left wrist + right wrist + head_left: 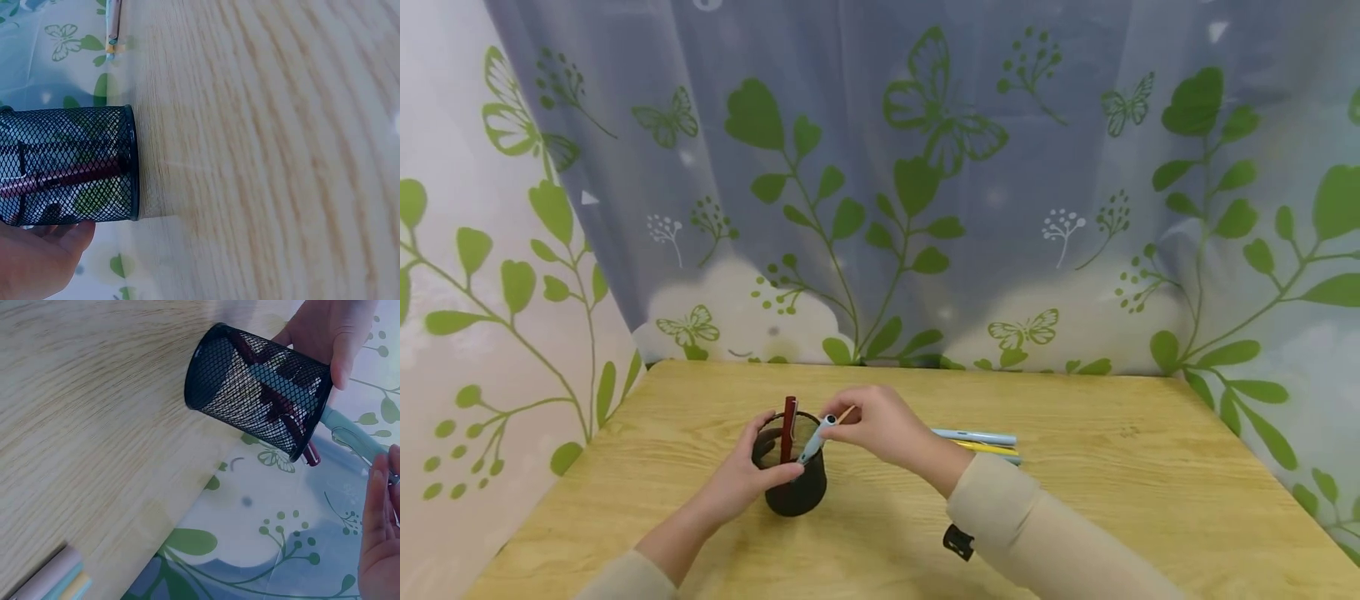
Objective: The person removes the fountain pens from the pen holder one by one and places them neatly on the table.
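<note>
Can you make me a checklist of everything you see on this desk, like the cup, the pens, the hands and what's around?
Surface: light wooden table, grain visible.
Job's things: black mesh pen cup upright; dark red pen stands inside; light blue pen leans in, tip down.
Clutter: pastel pens lying flat right of the cup; small black clip near the right sleeve.
Hands: left hand grips the cup; right hand pinches the blue pen's top.
Cables: nothing seen.
Surroundings: curtain with green leaves and butterflies.
</note>
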Tool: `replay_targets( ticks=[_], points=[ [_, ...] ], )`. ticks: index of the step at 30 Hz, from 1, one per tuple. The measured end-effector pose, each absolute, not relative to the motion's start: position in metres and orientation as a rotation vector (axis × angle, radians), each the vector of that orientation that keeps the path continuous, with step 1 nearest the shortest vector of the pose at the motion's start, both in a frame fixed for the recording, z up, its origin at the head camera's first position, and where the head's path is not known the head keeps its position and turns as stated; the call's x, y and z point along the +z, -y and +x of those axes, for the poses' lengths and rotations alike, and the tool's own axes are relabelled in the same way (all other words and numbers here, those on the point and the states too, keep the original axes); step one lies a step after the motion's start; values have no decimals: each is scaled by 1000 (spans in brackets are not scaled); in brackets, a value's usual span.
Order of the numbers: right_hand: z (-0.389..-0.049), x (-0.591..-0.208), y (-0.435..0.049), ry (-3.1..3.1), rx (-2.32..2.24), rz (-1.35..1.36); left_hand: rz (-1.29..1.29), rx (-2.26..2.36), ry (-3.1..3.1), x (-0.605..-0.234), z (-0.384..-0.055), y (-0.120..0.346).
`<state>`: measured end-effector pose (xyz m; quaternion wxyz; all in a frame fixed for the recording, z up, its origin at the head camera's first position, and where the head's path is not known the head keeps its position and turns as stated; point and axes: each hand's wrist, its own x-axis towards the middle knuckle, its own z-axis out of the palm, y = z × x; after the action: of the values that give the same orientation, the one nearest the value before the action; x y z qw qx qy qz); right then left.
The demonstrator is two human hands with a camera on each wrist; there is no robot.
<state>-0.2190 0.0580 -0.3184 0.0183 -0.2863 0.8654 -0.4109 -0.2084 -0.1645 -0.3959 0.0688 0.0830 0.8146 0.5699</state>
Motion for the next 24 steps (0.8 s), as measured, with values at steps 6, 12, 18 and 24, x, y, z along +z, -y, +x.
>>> replay_targets(
  ticks=[6,12,18,24],
  points=[
    [-221,-316,-67,-2748,-1242,-915,247,1711,-2463,-395,-212,165],
    [-219,-320,-77,-2753,-1197,-937,233,1705,-2471,-396,-209,166],
    [-215,-328,-84,-2794,-1126,-923,225,1687,-2486,-397,-207,166],
    [-213,-335,-88,-2846,-1126,-913,206,1634,-2527,-397,-207,166]
  ],
)
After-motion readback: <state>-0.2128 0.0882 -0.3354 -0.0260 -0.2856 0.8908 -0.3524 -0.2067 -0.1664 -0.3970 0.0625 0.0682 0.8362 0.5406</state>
